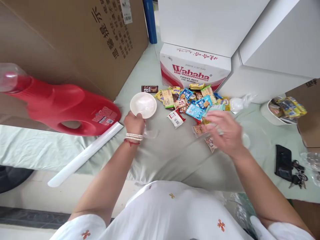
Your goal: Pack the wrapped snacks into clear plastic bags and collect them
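Observation:
A white bowl [143,104] is on the cloth, and my left hand [134,123] grips its near rim with thumb and fingers. A piece of clear plastic [151,134] lies beside that wrist. To the right, my right hand [225,131] hovers over the near right edge of a pile of wrapped snacks [185,100]. Its fingers are apart and slightly blurred, with no object visible in them. A white packet [176,118] with a red edge sits at the pile's front. Below the right fingers is a brown-and-white packet [210,144]. Behind the bowl is a dark cocoa packet [149,89].
A red detergent bottle [72,106] and a white roll [85,155] are on the left. Behind the pile stands a Wahaha carton [195,65]. At right are a snack-filled white tub [275,115], a black phone-like case [283,163] and keys [298,178].

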Action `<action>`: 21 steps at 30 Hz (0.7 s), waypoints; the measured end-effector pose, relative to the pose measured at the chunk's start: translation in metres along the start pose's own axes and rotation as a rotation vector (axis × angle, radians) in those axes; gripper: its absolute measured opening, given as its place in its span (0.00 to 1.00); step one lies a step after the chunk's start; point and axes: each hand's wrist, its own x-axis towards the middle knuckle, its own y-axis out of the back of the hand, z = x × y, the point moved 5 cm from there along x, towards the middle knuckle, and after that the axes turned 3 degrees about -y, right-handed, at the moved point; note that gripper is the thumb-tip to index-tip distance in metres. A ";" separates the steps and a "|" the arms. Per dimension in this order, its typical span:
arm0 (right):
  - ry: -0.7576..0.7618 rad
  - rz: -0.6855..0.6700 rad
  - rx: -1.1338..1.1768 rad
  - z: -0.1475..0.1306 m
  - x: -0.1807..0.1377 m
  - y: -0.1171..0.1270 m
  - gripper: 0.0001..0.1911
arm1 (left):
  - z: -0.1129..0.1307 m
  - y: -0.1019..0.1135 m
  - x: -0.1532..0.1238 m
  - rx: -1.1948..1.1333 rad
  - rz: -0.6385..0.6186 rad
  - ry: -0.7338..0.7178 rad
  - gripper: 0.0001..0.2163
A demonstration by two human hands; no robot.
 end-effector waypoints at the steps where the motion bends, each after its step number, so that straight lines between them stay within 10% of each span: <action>1: 0.104 -0.104 0.014 -0.020 0.011 -0.020 0.17 | 0.008 0.001 -0.012 0.034 -0.010 -0.027 0.12; 4: 0.254 -0.449 -0.126 -0.059 0.035 -0.084 0.20 | 0.041 -0.003 -0.057 0.176 -0.144 -0.242 0.19; 10: 0.002 -0.776 -0.430 -0.048 0.030 -0.151 0.22 | 0.063 -0.035 -0.123 0.470 -0.507 -0.460 0.29; 18: -0.184 -0.634 -0.206 -0.028 -0.012 -0.132 0.24 | 0.063 -0.038 -0.117 0.382 -0.478 -0.461 0.25; 21: -0.111 -0.292 0.048 -0.021 -0.023 -0.078 0.23 | 0.070 -0.038 -0.114 0.336 -0.488 -0.443 0.24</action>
